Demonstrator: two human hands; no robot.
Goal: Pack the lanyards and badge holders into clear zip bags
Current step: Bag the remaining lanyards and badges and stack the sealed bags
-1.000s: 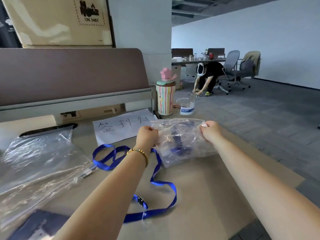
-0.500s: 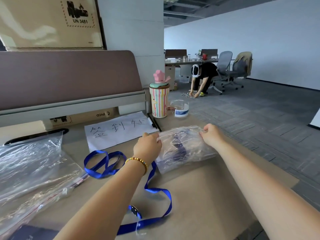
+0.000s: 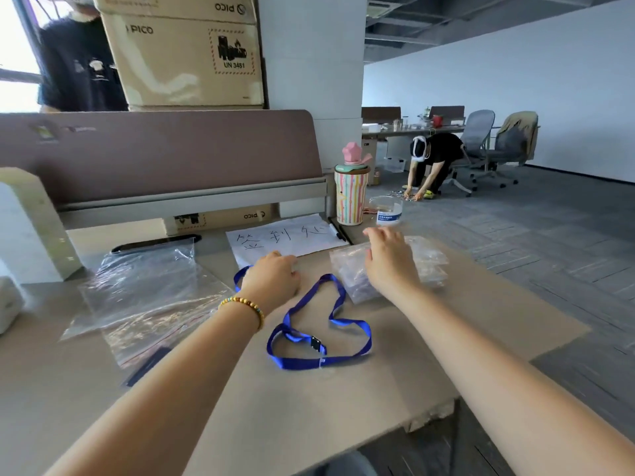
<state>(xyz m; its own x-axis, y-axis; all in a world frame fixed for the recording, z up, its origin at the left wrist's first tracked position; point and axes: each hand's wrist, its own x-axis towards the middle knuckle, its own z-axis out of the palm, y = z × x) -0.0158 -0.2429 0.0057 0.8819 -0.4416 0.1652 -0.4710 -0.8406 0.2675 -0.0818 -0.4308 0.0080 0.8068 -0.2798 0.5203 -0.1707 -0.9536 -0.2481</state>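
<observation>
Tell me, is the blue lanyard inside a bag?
Out. The blue lanyard lies looped on the bare table, beside the bags.

lanyard [image 3: 318, 333] on table [image 3: 343, 407], centre | filled zip bag [image 3: 426, 266] right-behind it | empty zip bags [image 3: 144, 293] left | paper sign [image 3: 285, 237] behind

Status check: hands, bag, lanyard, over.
Left hand curled on blue lanyard. Right hand flat over filled zip bag. Empty bags left. Nothing blocking.

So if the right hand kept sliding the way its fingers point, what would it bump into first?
Probably the black pen beside the paper sign: the right hand rests on the packed zip bag, fingers pointing up-left. Depth is hard to judge.
</observation>
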